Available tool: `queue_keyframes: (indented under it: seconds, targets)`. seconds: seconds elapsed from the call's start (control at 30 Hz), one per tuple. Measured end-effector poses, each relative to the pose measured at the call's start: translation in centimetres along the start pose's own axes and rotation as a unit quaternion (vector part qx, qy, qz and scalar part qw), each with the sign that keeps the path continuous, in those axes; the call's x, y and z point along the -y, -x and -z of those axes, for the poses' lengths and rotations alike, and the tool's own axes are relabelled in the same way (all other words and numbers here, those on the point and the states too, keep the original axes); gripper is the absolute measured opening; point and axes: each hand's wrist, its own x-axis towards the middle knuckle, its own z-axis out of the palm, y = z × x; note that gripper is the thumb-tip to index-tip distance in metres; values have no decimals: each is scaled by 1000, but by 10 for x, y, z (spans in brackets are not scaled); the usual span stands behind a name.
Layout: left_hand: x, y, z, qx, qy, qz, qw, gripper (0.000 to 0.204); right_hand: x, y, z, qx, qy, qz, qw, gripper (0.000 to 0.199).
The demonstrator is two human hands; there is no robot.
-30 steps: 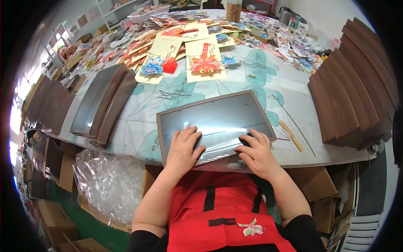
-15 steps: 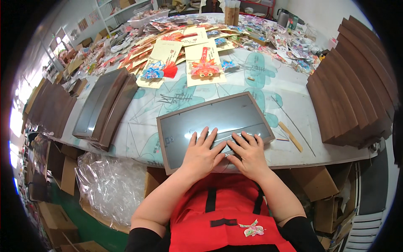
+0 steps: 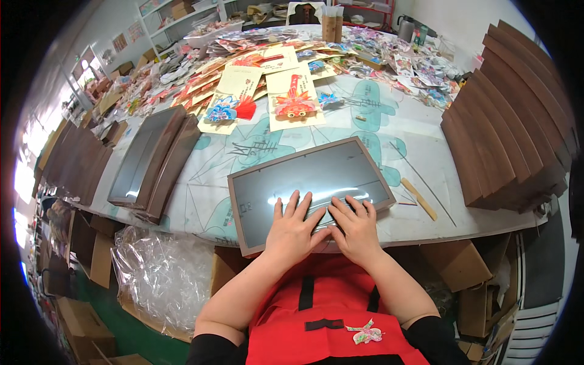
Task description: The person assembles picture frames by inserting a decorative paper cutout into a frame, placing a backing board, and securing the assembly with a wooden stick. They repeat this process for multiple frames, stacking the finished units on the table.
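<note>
A brown shadow-box picture frame (image 3: 281, 172) with a glossy clear front lies tilted on the table before me, its near edge at the table's edge. Flat on the lower part of its front rests my left hand (image 3: 293, 231), fingers spread and pointing away from me. My right hand (image 3: 354, 228) lies beside it, also palm down and open, with the thumbs close together. Neither hand grips anything. The palms hide part of the frame's near side, and light reflections cover much of the front.
Stacked brown frames (image 3: 502, 131) rise on the right; two more frames (image 3: 149, 161) lie left. A wooden stick (image 3: 420, 199) and a thin dark rod (image 3: 423, 184) are right of my work. Cream cards (image 3: 296, 100) with fish ornaments lie beyond. Clear plastic wrap (image 3: 161, 280) fills a box below left.
My hands have slid slightly toward me over the frame's front, and the right hand has come closer to the left. The view has shifted a little; the frame stays in nearly the same place.
</note>
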Motion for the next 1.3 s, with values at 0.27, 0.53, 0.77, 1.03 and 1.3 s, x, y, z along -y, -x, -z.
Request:
queue_keyframes:
  seconds: [0.27,0.53,0.77,1.03,1.3]
  targets:
    - [-4,4,-1,32,-29,-18,999,57,-8,-4,0,2,-14,-4,1000,32]
    - [-3,6,1,15,-13,-10,1000,59,-4,-1,-12,-51,12,-37,998,32]
    - [-4,5,1,32,-33,-9,999,65,-31,-24,4,-48,-38,-97,993,31]
    - [-4,4,3,48,-29,-14,998,68,-75,-22,0,-117,-11,-218,969,44]
    - [-8,-9,-3,84,-29,-11,996,67,-111,-18,9,-118,-228,-302,918,21]
